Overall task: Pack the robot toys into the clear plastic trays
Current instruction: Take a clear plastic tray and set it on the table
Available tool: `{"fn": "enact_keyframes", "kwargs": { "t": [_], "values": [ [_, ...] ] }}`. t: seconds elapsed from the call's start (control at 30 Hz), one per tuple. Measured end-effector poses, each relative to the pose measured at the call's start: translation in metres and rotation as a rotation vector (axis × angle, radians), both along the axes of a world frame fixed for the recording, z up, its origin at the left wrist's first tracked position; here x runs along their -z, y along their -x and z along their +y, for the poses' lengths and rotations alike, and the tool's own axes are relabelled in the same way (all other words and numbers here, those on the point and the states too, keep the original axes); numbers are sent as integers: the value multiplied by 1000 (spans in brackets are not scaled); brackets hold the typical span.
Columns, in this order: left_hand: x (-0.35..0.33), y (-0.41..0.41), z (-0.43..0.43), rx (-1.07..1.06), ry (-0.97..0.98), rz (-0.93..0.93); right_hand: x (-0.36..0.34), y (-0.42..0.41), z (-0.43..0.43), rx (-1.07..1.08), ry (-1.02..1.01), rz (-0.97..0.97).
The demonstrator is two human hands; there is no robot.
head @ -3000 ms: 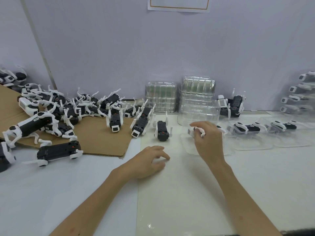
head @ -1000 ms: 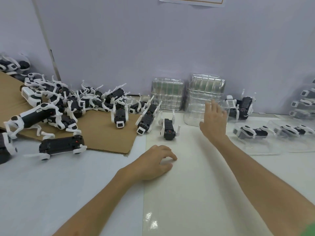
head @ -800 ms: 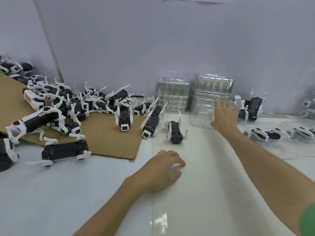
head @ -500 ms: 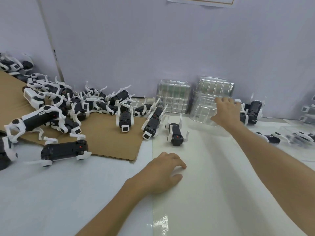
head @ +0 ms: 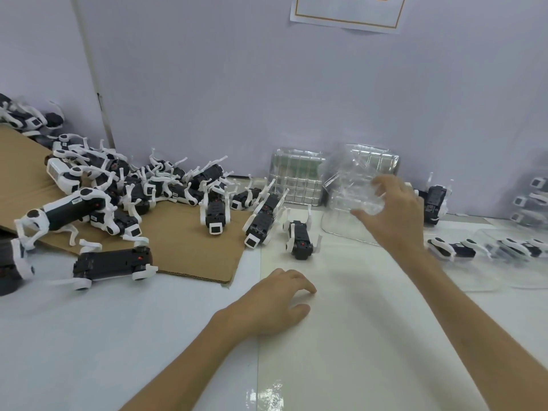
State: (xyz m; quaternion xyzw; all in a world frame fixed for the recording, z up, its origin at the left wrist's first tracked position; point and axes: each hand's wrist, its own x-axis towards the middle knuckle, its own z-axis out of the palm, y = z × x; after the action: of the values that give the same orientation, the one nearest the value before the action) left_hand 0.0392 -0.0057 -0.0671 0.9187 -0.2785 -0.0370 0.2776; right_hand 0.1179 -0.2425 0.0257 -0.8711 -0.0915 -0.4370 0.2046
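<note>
My right hand [head: 394,215] grips a clear plastic tray [head: 350,188] and holds it tilted up off the tray stack [head: 382,161] by the back wall. My left hand [head: 275,304] rests on the white table with fingers loosely curled, holding nothing. A single black-and-white robot toy [head: 300,240] lies just beyond my left hand. Many more robot toys [head: 142,191] are heaped on the brown cardboard [head: 184,241] at left. Two trays with robot toys in them, one [head: 452,250] and another [head: 522,247], lie to the right of my right arm.
A second stack of clear trays [head: 296,176] leans against the wall. One robot toy [head: 434,203] stands behind my right hand. Packed trays are piled at the far right edge [head: 533,200]. A paper sheet [head: 347,10] hangs on the wall.
My right hand left the filled tray, reached to the tray stack at the back, took hold of the top tray and lifted it toward me. My left hand stayed resting on the table.
</note>
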Motion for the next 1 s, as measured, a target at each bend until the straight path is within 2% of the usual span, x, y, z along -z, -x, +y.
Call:
{"fn": "enact_keyframes", "kwargs": {
  "t": [0.07, 0.13, 0.27, 0.4, 0.57, 0.73, 0.87, 1.0],
  "values": [
    [-2, -1, -2, -44, 101, 54, 11, 28, 6, -49, -52, -81],
    [-9, -5, -4, -162, 371, 175, 23, 55, 14, -132, -43, -154],
    [-33, -7, 6, -453, 1011, 449, 54, 83, 31, -255, 202, -186],
    [-42, -6, 22, -569, 1361, 602, 70, 91, 39, -302, 290, -159],
    [-42, -8, 26, -648, 1416, 644, 79, 92, 45, -366, 367, -109],
    [-35, -12, 27, -677, 1500, 716, 78, 93, 44, -385, 300, -114],
    [-34, -11, 28, -690, 1424, 709, 73, 94, 42, -400, 270, -167],
    [-37, -10, 27, -666, 1401, 701, 72, 99, 44, -460, 282, -119]
  ]
}}
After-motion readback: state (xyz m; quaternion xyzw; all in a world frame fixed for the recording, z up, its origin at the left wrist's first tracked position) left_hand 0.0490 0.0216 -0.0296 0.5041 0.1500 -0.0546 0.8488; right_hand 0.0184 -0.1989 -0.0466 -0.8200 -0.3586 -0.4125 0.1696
